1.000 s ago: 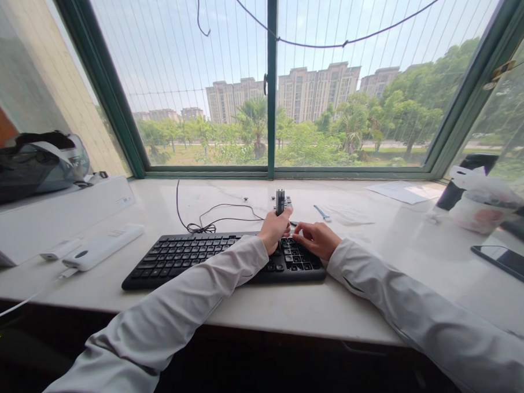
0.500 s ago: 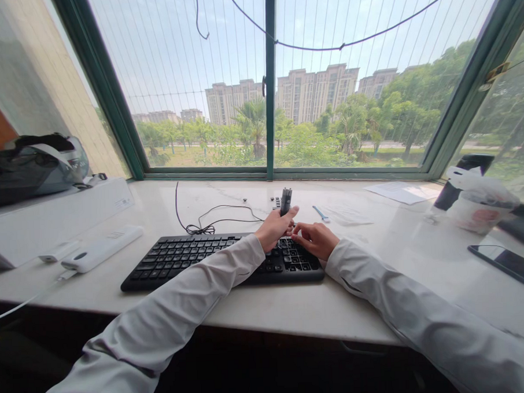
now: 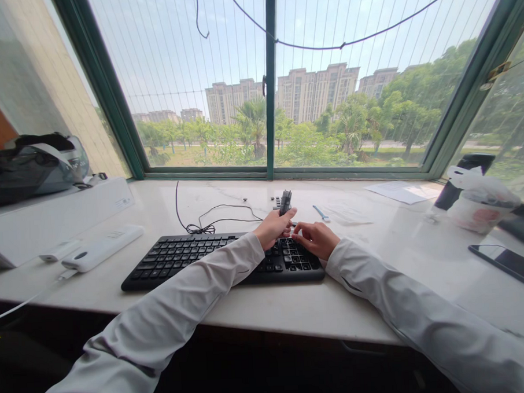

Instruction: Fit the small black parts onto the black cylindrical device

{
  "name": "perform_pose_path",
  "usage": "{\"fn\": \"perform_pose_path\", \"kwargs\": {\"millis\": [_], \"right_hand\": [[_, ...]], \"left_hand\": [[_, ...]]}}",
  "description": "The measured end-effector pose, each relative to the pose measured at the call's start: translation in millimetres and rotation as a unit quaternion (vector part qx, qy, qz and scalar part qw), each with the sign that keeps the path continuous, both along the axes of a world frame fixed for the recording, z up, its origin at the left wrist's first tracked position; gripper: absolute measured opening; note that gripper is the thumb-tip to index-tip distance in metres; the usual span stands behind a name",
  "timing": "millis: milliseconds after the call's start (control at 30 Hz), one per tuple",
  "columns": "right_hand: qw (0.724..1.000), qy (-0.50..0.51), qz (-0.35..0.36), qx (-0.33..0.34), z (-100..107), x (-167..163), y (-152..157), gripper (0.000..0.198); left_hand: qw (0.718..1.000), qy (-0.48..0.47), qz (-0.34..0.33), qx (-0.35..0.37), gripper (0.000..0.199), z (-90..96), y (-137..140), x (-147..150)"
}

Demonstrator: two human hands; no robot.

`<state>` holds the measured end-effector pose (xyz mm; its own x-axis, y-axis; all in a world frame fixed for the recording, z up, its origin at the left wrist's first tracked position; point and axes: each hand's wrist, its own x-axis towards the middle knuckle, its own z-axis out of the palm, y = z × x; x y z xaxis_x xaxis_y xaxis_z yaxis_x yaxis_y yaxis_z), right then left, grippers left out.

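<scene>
The slim dark tool gripped by the left hand is now leaned rightward from upright; the right hand is curled narrow, any contents hidden. Work seems continued at the black plastic keyboard beneath, on the white desktop.

1. The long black keyboard is hard plastic, matt along the casing, with a faint sheen on its keycaps.
2. The short dark stick-shaped tool could be plastic or metal; it's too small to tell from here.
3. The pale grey long sleeves are thin, smooth-looking cloth, softly creased.
4. The white tabletop is smooth and glossy, stone-like (the window light slides right across it).
5. The flat dark phone has a shiny, glass-like face.
6. The white flat sheet looks like paper; the clear crinkled film near it, thin plastic.
</scene>
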<state>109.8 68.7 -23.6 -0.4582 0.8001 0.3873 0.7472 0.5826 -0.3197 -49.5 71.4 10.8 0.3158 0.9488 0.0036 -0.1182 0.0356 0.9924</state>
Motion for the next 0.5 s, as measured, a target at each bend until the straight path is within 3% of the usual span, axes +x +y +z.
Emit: {"fn": "perform_pose_path", "kwargs": {"millis": [300,500], "right_hand": [[1.000,-0.005,-0.007,-0.003,0,-1,0,0.025],[1.000,-0.002,-0.007,-0.002,1,-1,-1,0.024]], "left_hand": [[0.996,0.024,0.083,0.037,0.029,-6.3,2,5],[0.972,0.082,0.148,0.165,0.031,-12.9,1,9]]}}
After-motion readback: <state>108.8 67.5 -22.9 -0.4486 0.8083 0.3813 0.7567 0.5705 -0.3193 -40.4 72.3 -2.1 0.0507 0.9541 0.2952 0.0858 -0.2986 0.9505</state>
